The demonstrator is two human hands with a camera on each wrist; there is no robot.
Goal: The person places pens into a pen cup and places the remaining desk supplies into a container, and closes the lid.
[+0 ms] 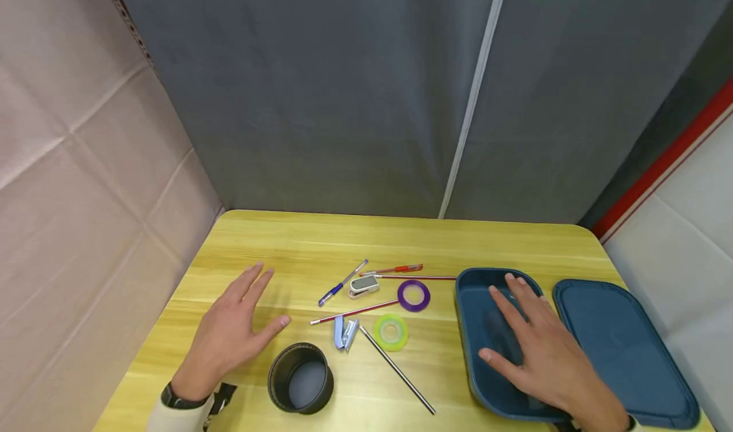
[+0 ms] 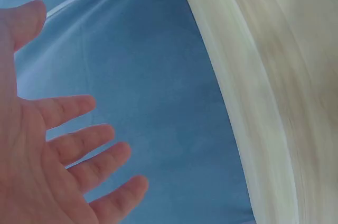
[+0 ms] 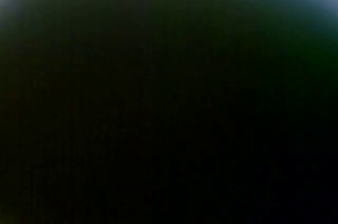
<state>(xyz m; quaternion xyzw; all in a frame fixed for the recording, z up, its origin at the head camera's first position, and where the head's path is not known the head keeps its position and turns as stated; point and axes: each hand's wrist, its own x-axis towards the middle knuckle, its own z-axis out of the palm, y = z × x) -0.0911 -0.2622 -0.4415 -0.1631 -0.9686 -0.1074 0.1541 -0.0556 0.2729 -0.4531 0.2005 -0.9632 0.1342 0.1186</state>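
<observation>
My left hand (image 1: 231, 330) has its fingers spread and nothing in them, left of a round black pen cup (image 1: 275, 381). In the left wrist view its palm and separated fingers (image 2: 100, 166) show against the curtain. Over the blue plastic box (image 1: 471, 355) at the right lies my right hand (image 1: 538, 349), its fingers extended and overlapping the box in the head view. That hand hides part of the box's inside. The box's blue lid (image 1: 624, 343) lies flat to the right. The right wrist view is almost wholly dark.
Mid-table lie a blue pen (image 1: 338, 287), a red pen (image 1: 403, 268), pencils (image 1: 357, 311), a grey-white stapler (image 1: 364, 285), a light-blue stapler (image 1: 345, 333), purple tape (image 1: 403, 301), green tape (image 1: 379, 333) and a metallic rod (image 1: 401, 375). A dark curtain (image 1: 315, 101) hangs behind.
</observation>
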